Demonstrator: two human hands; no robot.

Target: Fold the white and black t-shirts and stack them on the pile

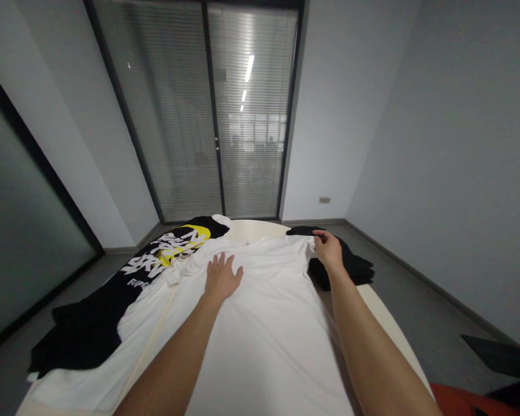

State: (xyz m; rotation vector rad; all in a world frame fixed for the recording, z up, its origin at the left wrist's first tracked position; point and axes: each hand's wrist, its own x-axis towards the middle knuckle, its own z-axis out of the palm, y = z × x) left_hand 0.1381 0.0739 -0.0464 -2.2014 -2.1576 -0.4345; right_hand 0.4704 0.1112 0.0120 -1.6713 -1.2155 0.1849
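Note:
A white T-shirt (268, 323) lies spread over the table, its neckline at the far end. Flat on the upper left of its chest rests my left hand (223, 277), fingers spread. My right hand (328, 249) pinches the shirt's right sleeve end between thumb and fingers. Just beyond and beside that hand is a stack of folded black clothes (355, 263), partly covered by my hand and wrist. To the left, a black T-shirt with white and yellow print (169, 254) lies among more white cloth (143, 312).
The pale rounded table (390, 323) shows its edge on the right. Past its far end stand glass doors with blinds (251, 173). A red object with dark parts (455, 398) is at the lower right, beside the table. Walls rise on both sides.

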